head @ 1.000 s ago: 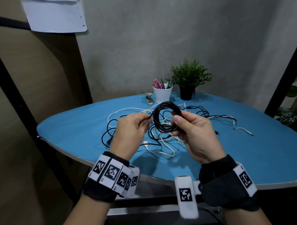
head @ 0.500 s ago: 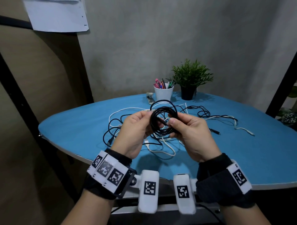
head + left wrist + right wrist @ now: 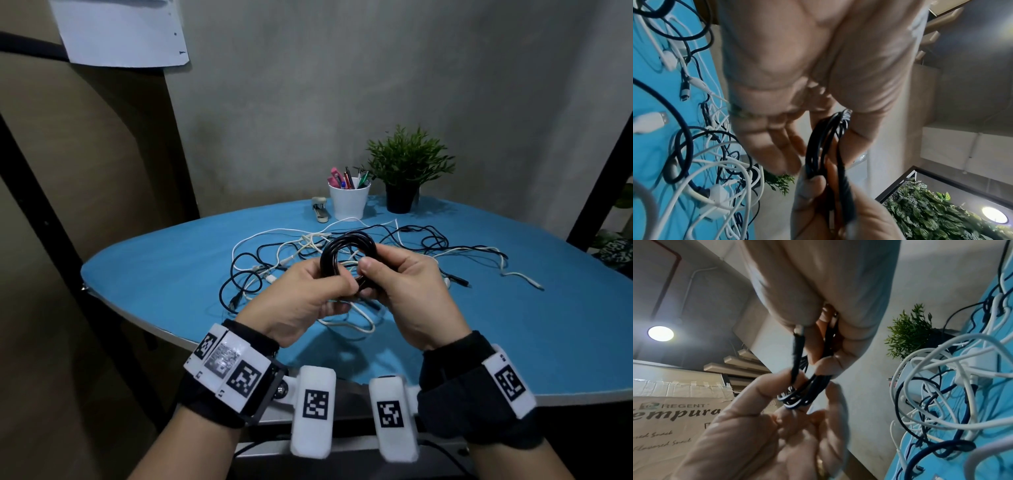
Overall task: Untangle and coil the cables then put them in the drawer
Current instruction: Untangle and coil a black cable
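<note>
A black cable wound into a small coil (image 3: 342,245) is held upright above the blue table (image 3: 154,274), between both hands. My left hand (image 3: 329,284) pinches the coil's lower left side between thumb and fingers; in the left wrist view the coil (image 3: 818,142) runs between them. My right hand (image 3: 368,274) grips the coil's right side and pinches the cable's plug end (image 3: 797,340) beside the coil (image 3: 797,395). A tangle of black and white cables (image 3: 394,246) lies on the table behind the hands. No drawer is in view.
A white cup of pens (image 3: 349,202), a potted plant (image 3: 404,178) and a stapler (image 3: 320,210) stand at the table's far edge. Black frame posts (image 3: 596,178) rise at both sides. The table's near edge is just below my wrists.
My hands have come closer together and dropped a little. The coil, first held up open between them, is now squeezed narrower, and the right thumb presses the cable's end against it.
</note>
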A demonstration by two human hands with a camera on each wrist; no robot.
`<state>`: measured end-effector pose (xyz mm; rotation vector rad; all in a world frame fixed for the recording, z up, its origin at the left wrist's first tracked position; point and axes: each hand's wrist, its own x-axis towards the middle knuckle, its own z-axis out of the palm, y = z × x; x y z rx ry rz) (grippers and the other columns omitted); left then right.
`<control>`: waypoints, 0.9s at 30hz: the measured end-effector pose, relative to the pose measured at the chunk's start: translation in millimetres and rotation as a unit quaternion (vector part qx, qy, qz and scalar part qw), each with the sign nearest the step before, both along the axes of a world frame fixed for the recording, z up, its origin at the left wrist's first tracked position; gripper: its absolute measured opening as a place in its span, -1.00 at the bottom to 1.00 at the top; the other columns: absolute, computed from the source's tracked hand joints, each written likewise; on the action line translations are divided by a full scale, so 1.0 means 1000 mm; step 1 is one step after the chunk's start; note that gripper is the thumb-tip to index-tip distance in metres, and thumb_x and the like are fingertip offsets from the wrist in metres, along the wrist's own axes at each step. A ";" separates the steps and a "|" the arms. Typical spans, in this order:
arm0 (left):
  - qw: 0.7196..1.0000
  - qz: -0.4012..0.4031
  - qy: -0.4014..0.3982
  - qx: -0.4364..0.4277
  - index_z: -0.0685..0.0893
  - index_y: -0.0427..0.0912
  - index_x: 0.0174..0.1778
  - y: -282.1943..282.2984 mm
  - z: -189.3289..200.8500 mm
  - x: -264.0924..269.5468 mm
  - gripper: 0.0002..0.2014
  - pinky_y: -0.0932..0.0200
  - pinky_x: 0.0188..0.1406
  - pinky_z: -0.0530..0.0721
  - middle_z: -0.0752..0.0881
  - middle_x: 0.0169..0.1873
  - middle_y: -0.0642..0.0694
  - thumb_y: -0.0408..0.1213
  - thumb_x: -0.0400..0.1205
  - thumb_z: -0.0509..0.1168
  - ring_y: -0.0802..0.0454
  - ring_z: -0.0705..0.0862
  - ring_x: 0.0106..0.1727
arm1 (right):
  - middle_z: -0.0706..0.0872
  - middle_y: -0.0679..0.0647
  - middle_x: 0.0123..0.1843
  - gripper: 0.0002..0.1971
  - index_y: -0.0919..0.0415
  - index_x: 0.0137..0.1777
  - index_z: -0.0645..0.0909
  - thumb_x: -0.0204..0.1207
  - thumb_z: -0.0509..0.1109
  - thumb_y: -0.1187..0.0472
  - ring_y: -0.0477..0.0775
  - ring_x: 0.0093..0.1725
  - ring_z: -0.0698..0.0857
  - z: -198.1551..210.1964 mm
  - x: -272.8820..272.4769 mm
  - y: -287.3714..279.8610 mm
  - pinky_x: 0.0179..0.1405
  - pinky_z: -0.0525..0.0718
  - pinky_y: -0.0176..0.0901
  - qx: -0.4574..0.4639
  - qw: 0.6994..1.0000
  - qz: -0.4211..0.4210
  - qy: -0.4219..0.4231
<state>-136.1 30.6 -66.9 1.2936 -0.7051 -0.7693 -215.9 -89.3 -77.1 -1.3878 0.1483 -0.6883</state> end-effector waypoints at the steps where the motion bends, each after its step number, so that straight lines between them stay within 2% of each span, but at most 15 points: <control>1: 1.000 -0.008 0.023 -0.009 0.56 -0.25 -0.20 0.001 0.000 0.001 -0.81 0.11 -0.12 0.72 0.67 -0.31 -0.22 -0.64 0.52 0.27 -0.13 0.70 -0.05 | 0.73 0.10 -0.22 -0.72 0.27 0.18 0.68 0.54 0.31 0.49 0.01 -0.36 0.65 0.000 0.000 -0.001 -0.41 0.67 -0.30 0.003 1.000 0.001 0.003; 3: 0.999 -0.004 0.045 -0.021 0.52 -0.25 -0.18 0.000 -0.001 0.001 -0.74 0.09 -0.12 0.75 0.69 -0.39 -0.20 -0.73 0.50 0.21 -0.20 0.72 -0.06 | 0.63 0.20 -0.22 -0.59 0.09 0.28 0.62 0.53 0.31 0.50 0.06 -0.42 0.61 0.001 0.000 -0.001 -0.42 0.71 -0.23 0.010 1.000 0.008 0.002; 4: 0.999 0.004 0.046 -0.024 0.52 -0.26 -0.07 0.000 -0.002 0.001 -0.72 0.08 -0.13 0.75 0.70 -0.35 -0.21 -0.73 0.50 0.23 -0.22 0.72 -0.05 | 0.60 0.23 -0.22 -0.55 -0.01 0.27 0.60 0.54 0.31 0.51 0.08 -0.42 0.60 0.002 -0.001 -0.001 -0.40 0.72 -0.22 0.005 1.000 0.006 -0.001; 6: 0.999 0.034 0.034 -0.013 0.45 -0.27 0.12 -0.001 -0.006 0.002 -0.62 0.07 -0.20 0.78 0.71 -0.27 -0.26 -0.70 0.49 0.31 -0.20 0.75 -0.10 | 0.57 0.21 -0.21 -0.54 -0.09 0.23 0.60 0.54 0.32 0.50 0.07 -0.34 0.58 0.005 -0.003 -0.004 -0.38 0.73 -0.26 -0.009 1.000 -0.019 -0.011; 7: 0.999 0.046 0.018 0.003 0.44 -0.27 0.11 0.001 -0.007 0.002 -0.63 0.11 -0.30 0.77 0.71 -0.31 -0.24 -0.67 0.48 0.34 -0.14 0.77 -0.20 | 0.57 0.18 -0.20 -0.54 -0.09 0.21 0.62 0.53 0.32 0.50 0.06 -0.32 0.57 0.006 -0.004 -0.005 -0.37 0.72 -0.28 -0.015 0.999 -0.031 -0.014; 9: 0.998 0.048 -0.029 0.042 0.47 -0.27 -0.07 0.004 -0.006 0.003 -0.73 0.22 -0.47 0.68 0.69 -0.45 -0.15 -0.64 0.48 0.37 -0.03 0.75 -0.37 | 0.61 0.13 -0.16 -0.56 -0.09 0.18 0.64 0.53 0.33 0.49 0.05 -0.28 0.57 0.007 -0.005 -0.007 -0.34 0.72 -0.29 -0.025 0.999 -0.044 -0.016; 12: 0.989 0.042 -0.111 0.088 0.55 -0.23 -0.28 0.005 -0.005 0.002 -0.78 0.26 -0.47 0.58 0.64 -0.59 -0.01 -0.59 0.44 0.44 0.10 0.65 -0.50 | 0.71 0.02 -0.03 -0.56 -0.11 0.15 0.64 0.54 0.33 0.50 -0.11 -0.32 0.62 0.004 -0.003 -0.007 -0.36 0.72 -0.31 -0.057 0.996 -0.066 -0.010; 15: 0.984 0.083 -0.124 0.099 0.63 -0.23 -0.36 0.006 -0.003 0.005 -0.81 0.24 -0.46 0.54 0.65 -0.61 -0.03 -0.54 0.39 0.50 0.18 0.58 -0.61 | 0.72 0.04 0.12 -0.55 -0.19 0.14 0.64 0.54 0.34 0.47 -0.18 -0.39 0.66 0.000 0.000 -0.008 -0.32 0.75 -0.20 -0.089 0.992 -0.091 -0.001; 18: 0.977 0.133 -0.141 0.086 0.71 -0.21 -0.38 0.009 0.000 0.009 -0.85 0.26 -0.45 0.57 0.70 -0.55 -0.04 -0.49 0.38 0.52 0.18 0.61 -0.56 | 0.69 0.04 0.22 -0.55 -0.21 0.14 0.63 0.55 0.34 0.44 -0.14 -0.39 0.68 0.000 0.000 -0.009 -0.16 0.79 0.00 -0.094 0.990 -0.110 0.004; 20: 0.975 0.140 -0.156 0.078 0.75 -0.17 -0.31 0.010 0.003 0.010 -0.88 0.33 -0.42 0.60 0.75 -0.46 -0.02 -0.47 0.42 0.49 0.17 0.66 -0.45 | 0.68 0.01 0.26 -0.56 -0.19 0.18 0.62 0.55 0.34 0.43 -0.14 -0.38 0.69 0.001 -0.001 -0.009 -0.13 0.80 0.05 -0.102 0.988 -0.114 0.007; 23: 0.974 0.134 -0.162 0.085 0.74 -0.19 -0.25 0.006 0.004 0.008 -0.91 0.28 -0.37 0.63 0.76 -0.39 -0.10 -0.47 0.47 0.43 0.05 0.69 -0.34 | 0.70 -0.06 0.21 -0.56 -0.15 0.23 0.60 0.55 0.34 0.44 -0.16 -0.38 0.68 0.002 -0.001 -0.008 -0.14 0.80 0.02 -0.113 0.987 -0.110 0.014; 25: 0.973 0.153 -0.151 0.083 0.65 -0.23 -0.36 0.002 0.003 0.006 -0.87 0.17 -0.40 0.59 0.75 -0.43 -0.19 -0.46 0.47 0.44 -0.10 0.64 -0.36 | 0.71 -0.10 0.15 -0.56 -0.14 0.23 0.59 0.55 0.34 0.44 -0.20 -0.40 0.67 0.003 -0.001 -0.006 -0.17 0.80 -0.05 -0.121 0.987 -0.107 0.018; 27: 0.966 0.184 -0.164 0.079 0.57 -0.21 -0.44 0.000 0.001 0.006 -0.77 0.09 -0.39 0.59 0.74 -0.52 -0.16 -0.34 0.47 0.47 -0.13 0.65 -0.41 | 0.71 -0.15 0.10 -0.56 -0.14 0.24 0.59 0.56 0.34 0.43 -0.22 -0.39 0.66 0.002 -0.001 -0.005 -0.22 0.79 -0.16 -0.131 0.985 -0.115 0.020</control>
